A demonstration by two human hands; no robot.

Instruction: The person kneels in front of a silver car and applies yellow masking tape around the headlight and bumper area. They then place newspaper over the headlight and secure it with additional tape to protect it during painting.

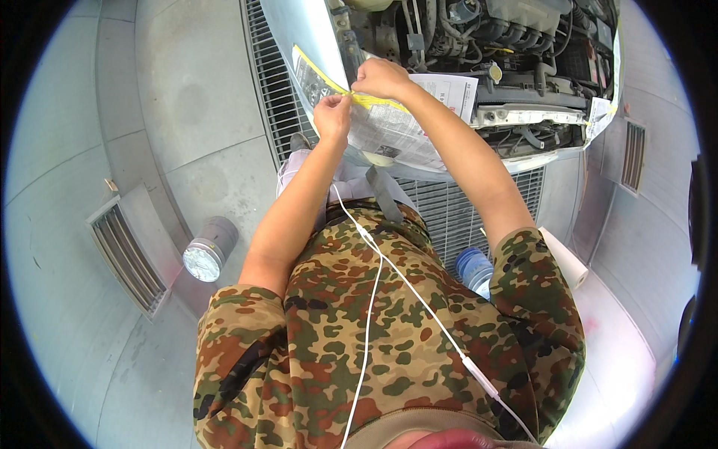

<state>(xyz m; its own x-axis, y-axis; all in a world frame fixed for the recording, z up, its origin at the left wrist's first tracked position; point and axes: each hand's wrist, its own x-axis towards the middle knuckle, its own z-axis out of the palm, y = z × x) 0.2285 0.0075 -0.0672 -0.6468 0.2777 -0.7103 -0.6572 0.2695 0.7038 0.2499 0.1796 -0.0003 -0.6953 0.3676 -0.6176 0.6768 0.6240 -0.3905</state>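
Both my hands are at the front corner of a pale car, by its fender (305, 34). Newspaper (393, 138) covers the part below, edged with yellow masking tape (317, 68). My left hand (332, 118) is closed, its thumb and fingertips pinching the tape where two strips meet. Just above and to the right, my right hand (380, 79) is also closed, with curled fingers at the fender's inner edge. Whatever its fingertips hold is hidden. A white printed sheet (450, 93) lies beneath my right forearm.
The uncovered engine bay (516, 34) lies beyond my right arm. Floor grating (263, 75) runs beside and under the car. A bucket-like container (212, 247) stands at left, a blue water bottle (473, 269) at right, near a pale roll (565, 258). A white cable (378, 254) hangs down my front.
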